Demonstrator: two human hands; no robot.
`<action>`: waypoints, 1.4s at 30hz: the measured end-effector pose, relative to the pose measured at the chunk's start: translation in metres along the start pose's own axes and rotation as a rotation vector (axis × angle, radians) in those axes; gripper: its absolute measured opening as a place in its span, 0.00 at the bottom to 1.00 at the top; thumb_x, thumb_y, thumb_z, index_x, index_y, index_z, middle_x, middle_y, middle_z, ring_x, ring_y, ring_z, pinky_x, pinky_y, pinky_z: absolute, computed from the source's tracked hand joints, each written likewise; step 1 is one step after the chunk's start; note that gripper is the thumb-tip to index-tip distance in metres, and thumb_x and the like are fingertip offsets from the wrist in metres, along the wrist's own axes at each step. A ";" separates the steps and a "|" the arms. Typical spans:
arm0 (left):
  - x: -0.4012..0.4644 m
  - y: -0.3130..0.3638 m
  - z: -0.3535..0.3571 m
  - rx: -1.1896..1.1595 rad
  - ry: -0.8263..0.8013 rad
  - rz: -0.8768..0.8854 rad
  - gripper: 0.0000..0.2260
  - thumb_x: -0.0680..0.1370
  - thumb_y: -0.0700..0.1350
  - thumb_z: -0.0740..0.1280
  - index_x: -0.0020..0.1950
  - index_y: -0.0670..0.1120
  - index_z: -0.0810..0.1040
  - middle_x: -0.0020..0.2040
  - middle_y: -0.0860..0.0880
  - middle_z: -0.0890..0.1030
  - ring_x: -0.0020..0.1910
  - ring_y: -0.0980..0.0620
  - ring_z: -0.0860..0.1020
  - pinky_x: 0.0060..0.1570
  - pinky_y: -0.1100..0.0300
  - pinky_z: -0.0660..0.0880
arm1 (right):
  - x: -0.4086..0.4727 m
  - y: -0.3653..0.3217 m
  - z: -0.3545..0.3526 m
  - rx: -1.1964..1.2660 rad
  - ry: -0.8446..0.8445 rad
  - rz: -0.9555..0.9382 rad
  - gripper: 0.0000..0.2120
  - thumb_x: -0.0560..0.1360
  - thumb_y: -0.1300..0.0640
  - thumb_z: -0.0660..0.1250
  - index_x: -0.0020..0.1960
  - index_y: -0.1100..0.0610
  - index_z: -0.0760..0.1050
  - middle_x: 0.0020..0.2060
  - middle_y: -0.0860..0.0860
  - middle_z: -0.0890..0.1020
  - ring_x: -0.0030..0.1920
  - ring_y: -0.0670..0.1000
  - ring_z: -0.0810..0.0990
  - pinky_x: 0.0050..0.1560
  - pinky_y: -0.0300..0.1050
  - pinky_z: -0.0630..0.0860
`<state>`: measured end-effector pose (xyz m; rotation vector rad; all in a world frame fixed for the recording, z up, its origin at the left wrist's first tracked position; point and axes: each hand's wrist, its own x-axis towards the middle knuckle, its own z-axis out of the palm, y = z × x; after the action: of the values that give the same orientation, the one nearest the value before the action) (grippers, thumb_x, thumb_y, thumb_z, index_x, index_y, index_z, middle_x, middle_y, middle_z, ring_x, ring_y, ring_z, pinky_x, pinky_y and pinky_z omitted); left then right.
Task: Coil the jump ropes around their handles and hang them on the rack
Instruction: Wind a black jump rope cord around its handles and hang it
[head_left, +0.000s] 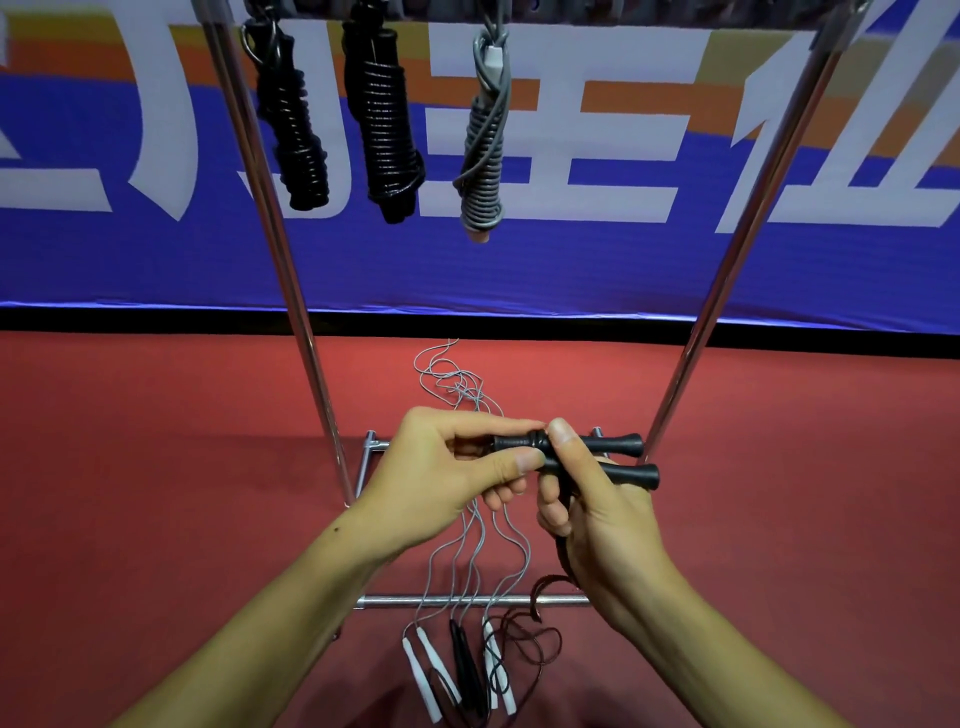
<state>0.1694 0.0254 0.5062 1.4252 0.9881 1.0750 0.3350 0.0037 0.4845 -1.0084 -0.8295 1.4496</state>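
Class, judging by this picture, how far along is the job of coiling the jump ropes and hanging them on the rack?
Done: three coiled ropes hang from the rack, two black and one grey. In hand: the left hand and right hand hold a pair of black handles side by side, not yet wrapped. Left: loose ropes on the floor.

I held the two handles (582, 460) side by side between my left hand (447, 467) and right hand (597, 514), above the rack's (306, 332) base bar (467, 601). Three coiled ropes (382, 119) hung from its top rail, toward the left post. Loose ropes (470, 566) lay across the base bar on the floor (156, 467), their handles nearest me.
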 end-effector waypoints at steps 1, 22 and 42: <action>0.000 0.000 0.000 -0.010 0.004 0.003 0.13 0.76 0.37 0.76 0.59 0.46 0.87 0.36 0.42 0.85 0.33 0.50 0.81 0.36 0.59 0.80 | 0.000 -0.002 0.000 -0.010 -0.007 0.003 0.15 0.79 0.47 0.71 0.39 0.55 0.82 0.30 0.53 0.72 0.27 0.49 0.66 0.31 0.43 0.59; 0.011 -0.002 0.005 -0.058 -0.005 0.047 0.14 0.77 0.38 0.73 0.62 0.47 0.85 0.37 0.41 0.85 0.34 0.49 0.82 0.38 0.60 0.81 | -0.003 -0.012 -0.004 -0.193 -0.010 -0.093 0.24 0.82 0.43 0.65 0.37 0.59 0.82 0.32 0.59 0.79 0.26 0.50 0.67 0.29 0.42 0.60; 0.020 -0.008 -0.001 -0.053 0.210 0.115 0.16 0.74 0.43 0.75 0.62 0.48 0.85 0.36 0.41 0.85 0.33 0.48 0.81 0.38 0.60 0.81 | 0.002 -0.025 -0.027 -0.997 -0.083 -0.332 0.12 0.86 0.52 0.60 0.47 0.52 0.78 0.31 0.44 0.77 0.28 0.44 0.71 0.32 0.42 0.67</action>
<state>0.1737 0.0453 0.5007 1.3591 1.0267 1.3473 0.3693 0.0075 0.4965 -1.4314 -1.7663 0.7519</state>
